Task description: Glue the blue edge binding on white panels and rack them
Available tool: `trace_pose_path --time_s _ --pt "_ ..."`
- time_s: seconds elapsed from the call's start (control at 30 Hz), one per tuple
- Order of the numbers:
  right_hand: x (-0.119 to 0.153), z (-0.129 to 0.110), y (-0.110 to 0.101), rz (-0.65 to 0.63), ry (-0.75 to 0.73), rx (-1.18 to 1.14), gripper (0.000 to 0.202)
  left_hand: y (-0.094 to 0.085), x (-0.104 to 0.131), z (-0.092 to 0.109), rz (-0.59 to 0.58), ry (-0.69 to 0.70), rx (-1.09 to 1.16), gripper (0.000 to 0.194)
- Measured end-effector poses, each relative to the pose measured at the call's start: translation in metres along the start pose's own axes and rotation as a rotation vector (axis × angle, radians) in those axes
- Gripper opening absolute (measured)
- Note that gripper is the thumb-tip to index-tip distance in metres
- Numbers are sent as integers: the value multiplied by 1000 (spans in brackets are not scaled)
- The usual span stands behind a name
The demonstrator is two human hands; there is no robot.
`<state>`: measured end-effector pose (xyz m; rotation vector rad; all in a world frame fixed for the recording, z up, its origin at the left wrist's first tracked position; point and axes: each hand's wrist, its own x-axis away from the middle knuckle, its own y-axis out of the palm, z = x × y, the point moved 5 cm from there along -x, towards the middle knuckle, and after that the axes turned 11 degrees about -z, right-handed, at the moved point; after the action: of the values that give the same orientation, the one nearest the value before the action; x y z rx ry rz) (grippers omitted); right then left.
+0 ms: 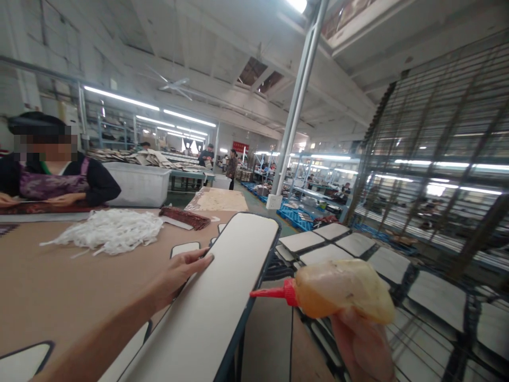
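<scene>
My left hand [185, 273] grips the left edge of a long white panel [222, 286] with rounded corners and a dark border, thumb lying on its face. The panel is tilted up in front of me. In my right hand [363, 339] is a squeeze bottle [342, 289] of amber liquid, held sideways, its red nozzle [270, 292] pointing left. The nozzle tip is at the panel's right edge; whether it touches I cannot tell. Other dark-edged white pieces lie under and beside the panel, one small piece [185, 249] just beyond my left hand.
A brown table [131, 270] bears a heap of white strips [111, 231] and a dark red bundle [185, 217]. At the left sits a co-worker [51, 170] near a white bin [137, 183]. Wire racks [421, 329] with several white panels stand close on the right, near a metal post [296, 106].
</scene>
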<state>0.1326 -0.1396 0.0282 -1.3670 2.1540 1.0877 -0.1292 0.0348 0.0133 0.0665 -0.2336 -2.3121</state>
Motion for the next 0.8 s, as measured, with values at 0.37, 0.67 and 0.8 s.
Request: trace_pose_path --time_s 0.37,0.67,0.8 --pt "6 18 -21 -52 104 7 38 4 -18 6 33 23 15 42" --pt "12 17 -11 -95 135 -17 50 3 -31 7 60 16 64 46" --pt "15 21 -13 -79 153 -14 58 -1 -36 6 58 11 77 51"
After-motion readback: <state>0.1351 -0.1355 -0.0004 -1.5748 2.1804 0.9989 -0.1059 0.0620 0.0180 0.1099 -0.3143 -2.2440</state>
